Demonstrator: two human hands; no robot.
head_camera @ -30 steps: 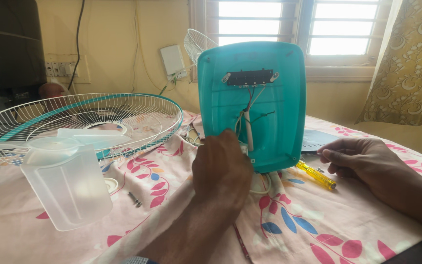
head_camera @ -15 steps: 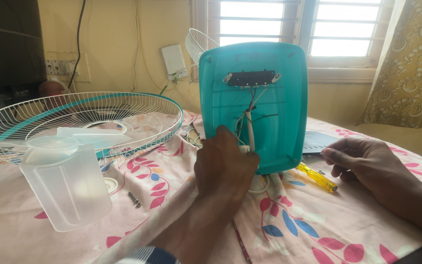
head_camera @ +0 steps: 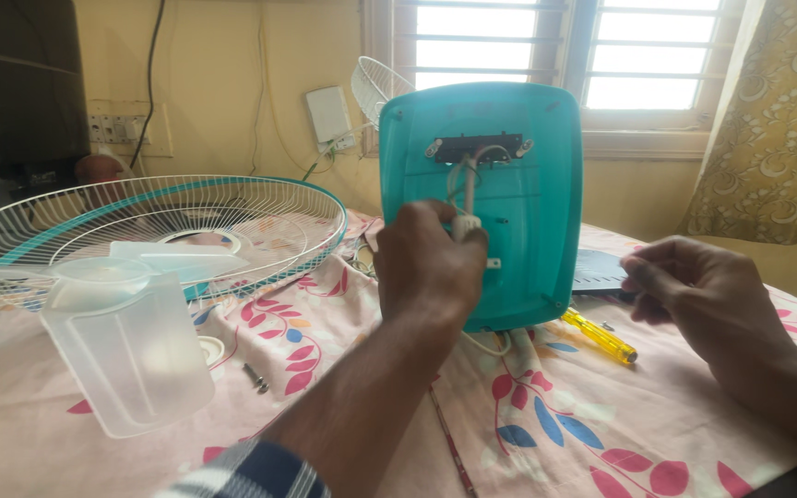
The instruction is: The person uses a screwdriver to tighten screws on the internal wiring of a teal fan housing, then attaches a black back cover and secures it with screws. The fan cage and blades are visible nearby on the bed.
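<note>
Floral cloth-covered table [head_camera: 601, 433]; round white wire fan guard [head_camera: 154, 226] with teal rim at left. Smooth teal plastic panel [head_camera: 518, 207], rounded rectangle, stands upright at centre, long axis vertical. Translucent fan blade [head_camera: 126, 341] near the front-left edge. Left hand [head_camera: 431, 263] pinches the panel's white wire connector [head_camera: 465, 224]; right hand [head_camera: 694, 290], loosely curled and empty, hovers beside a yellow screwdriver [head_camera: 599, 336].

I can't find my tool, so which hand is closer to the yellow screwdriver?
Right. The right hand hovers just right of the yellow screwdriver; the left hand is farther left, on the teal panel.
</note>
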